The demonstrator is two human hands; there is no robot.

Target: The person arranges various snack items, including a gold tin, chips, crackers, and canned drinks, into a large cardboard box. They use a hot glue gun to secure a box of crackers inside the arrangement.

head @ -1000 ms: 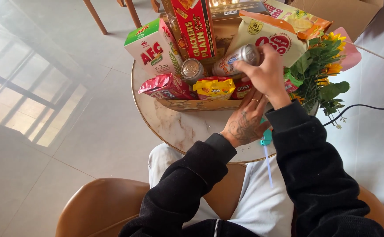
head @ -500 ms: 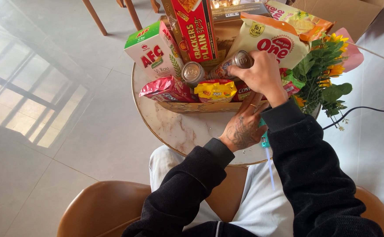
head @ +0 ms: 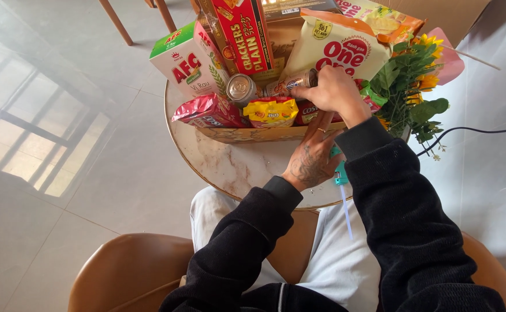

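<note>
Right hand [head: 335,92] grips silver can [head: 290,84] beside yellow packet [head: 271,111], left hand [head: 311,156] flat on basket [head: 247,134]

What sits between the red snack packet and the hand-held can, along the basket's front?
In the head view, a yellow snack packet lies between them, with a second can standing just behind it.

two drink cans [head: 242,88]; three small snack packets [head: 271,111]; two upright boxes [head: 186,59].

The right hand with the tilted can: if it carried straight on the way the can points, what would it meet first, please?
Most likely the upright can in the basket, just left of the tilted can that the right hand holds; depth is uncertain.
</note>
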